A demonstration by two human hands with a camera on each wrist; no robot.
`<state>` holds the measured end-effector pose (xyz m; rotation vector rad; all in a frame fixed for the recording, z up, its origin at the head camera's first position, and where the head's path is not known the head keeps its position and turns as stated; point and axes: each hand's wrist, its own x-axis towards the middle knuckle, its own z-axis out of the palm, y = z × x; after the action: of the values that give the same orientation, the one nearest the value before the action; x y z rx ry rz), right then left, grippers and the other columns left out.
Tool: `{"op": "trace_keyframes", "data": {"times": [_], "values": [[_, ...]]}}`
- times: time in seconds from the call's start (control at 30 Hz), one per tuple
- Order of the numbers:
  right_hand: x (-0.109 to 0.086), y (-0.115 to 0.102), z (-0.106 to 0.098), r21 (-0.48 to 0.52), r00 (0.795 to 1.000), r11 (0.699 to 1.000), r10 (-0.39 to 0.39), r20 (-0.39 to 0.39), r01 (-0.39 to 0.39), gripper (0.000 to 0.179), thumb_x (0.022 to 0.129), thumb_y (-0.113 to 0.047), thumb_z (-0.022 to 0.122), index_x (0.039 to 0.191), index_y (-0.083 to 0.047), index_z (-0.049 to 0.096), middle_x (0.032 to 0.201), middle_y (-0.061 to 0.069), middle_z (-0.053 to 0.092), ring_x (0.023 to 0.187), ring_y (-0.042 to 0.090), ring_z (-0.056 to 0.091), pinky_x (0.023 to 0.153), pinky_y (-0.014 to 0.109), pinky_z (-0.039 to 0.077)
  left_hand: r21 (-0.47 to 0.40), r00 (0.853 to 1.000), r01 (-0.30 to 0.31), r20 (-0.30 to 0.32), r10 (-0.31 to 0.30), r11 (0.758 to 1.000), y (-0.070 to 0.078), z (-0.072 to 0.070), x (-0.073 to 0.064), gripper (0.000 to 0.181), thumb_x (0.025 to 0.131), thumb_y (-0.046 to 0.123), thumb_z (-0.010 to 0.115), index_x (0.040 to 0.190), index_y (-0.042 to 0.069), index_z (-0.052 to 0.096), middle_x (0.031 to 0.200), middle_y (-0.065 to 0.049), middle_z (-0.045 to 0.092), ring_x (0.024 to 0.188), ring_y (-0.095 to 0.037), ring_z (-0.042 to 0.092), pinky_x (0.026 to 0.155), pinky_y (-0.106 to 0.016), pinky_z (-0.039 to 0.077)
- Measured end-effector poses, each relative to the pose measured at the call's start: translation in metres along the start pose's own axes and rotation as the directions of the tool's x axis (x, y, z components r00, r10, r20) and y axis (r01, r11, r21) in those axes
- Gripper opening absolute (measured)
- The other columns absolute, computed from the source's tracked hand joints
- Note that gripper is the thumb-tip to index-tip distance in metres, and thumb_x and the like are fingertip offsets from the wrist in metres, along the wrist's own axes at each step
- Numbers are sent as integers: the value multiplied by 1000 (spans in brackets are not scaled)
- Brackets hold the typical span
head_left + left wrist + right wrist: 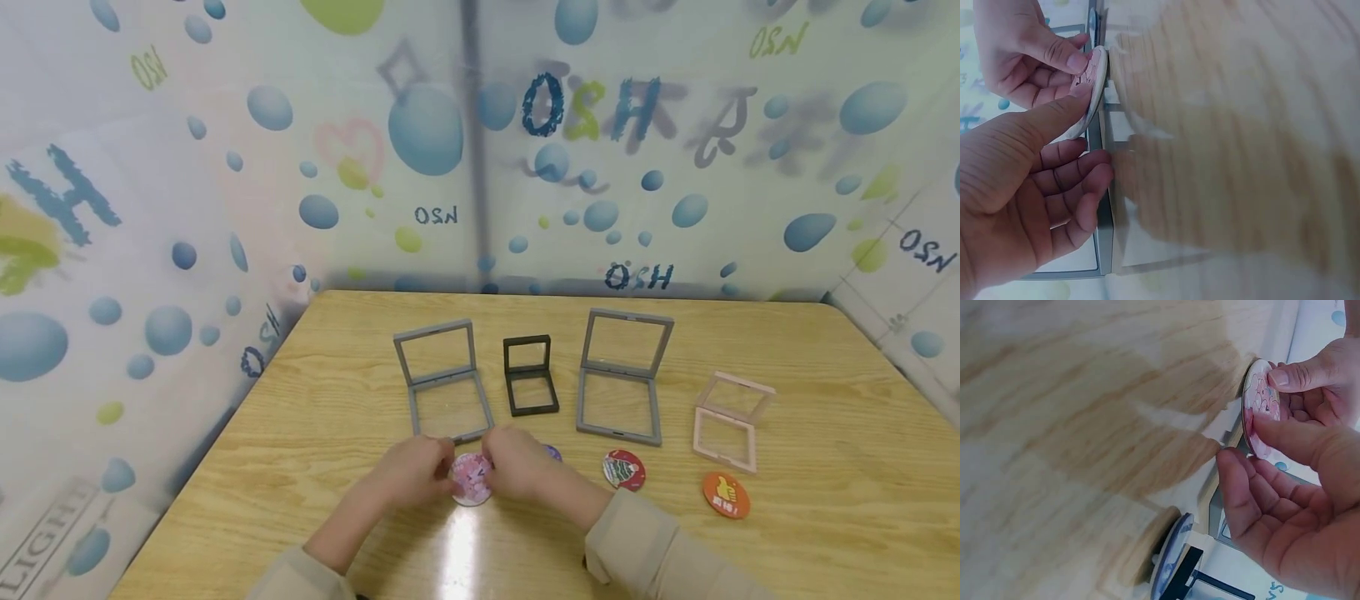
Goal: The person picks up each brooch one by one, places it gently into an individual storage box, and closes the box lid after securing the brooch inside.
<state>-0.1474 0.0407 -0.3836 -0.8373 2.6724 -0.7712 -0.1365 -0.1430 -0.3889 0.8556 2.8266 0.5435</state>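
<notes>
Both hands hold a round pink badge (471,481) with a cartoon picture, one hand at each side. My left hand (418,471) has its thumb on the badge's printed face in the left wrist view, with the other fingers loosely bent. From the opposite edge, my right hand (521,465) pinches the badge; its thumb lies on the face in the right wrist view. The badge is tilted near the tabletop. Just beyond the hands stands an opened grey display frame (413,412). A blue badge (553,452) is partly hidden behind the right hand.
Farther right on the wooden table (825,400) are an opened black frame (534,410), another grey frame (618,434) and a pale pink frame (724,460). A red badge (624,470) and an orange badge (726,495) lie before them. Patterned curtains (375,250) surround the table.
</notes>
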Motion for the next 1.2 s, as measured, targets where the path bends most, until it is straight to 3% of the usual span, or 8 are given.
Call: {"op": "trace_keyframes", "data": {"times": [0.27, 0.47, 0.7, 0.9, 1.2], "values": [[6, 7, 4, 201, 996, 980, 33, -78, -17, 12, 66, 5, 63, 63, -3, 54, 59, 0, 49, 51, 8, 43, 42, 18, 36, -18, 999, -1, -47, 1, 1000, -1, -2, -1, 26, 73, 19, 72, 68, 12, 47, 58, 8, 43, 52, -5, 38, 46, -20, 34], [11, 13, 6, 247, 989, 969, 4, -149, 33, 10, 70, 3, 65, 66, -2, 58, 61, 0, 53, 55, 9, 46, 45, 19, 40, -74, 995, 39, -92, -46, 996, -2, -5, 0, 22, 77, 11, 67, 70, 11, 46, 58, 7, 43, 51, -6, 38, 44, -20, 33], [20, 13, 4, 340, 985, 940, 50, -164, 9, 9, 75, 2, 66, 69, 0, 59, 58, 0, 53, 51, 7, 47, 45, 19, 40, -206, 983, 66, -157, -99, 976, -4, -10, 0, 16, 80, 4, 64, 77, 7, 48, 62, 3, 50, 54, -9, 45, 47, -21, 38], [26, 9, 1, 443, 975, 896, 121, -185, -27, 7, 76, 3, 64, 70, 4, 61, 57, 4, 56, 48, 8, 50, 45, 20, 44, -244, 955, 119, -237, -179, 962, -8, -11, 5, 13, 79, 1, 63, 82, 5, 51, 64, 1, 55, 57, -9, 50, 50, -20, 41], [39, 5, -2, 576, 946, 814, 244, -214, -80, 6, 79, 3, 63, 74, 8, 61, 61, 13, 62, 54, 23, 61, 47, 24, 49, -323, 892, 202, -329, -310, 924, -12, -14, 15, 13, 80, 2, 63, 90, 0, 55, 64, -1, 57, 53, -9, 50, 48, -23, 42]]}}
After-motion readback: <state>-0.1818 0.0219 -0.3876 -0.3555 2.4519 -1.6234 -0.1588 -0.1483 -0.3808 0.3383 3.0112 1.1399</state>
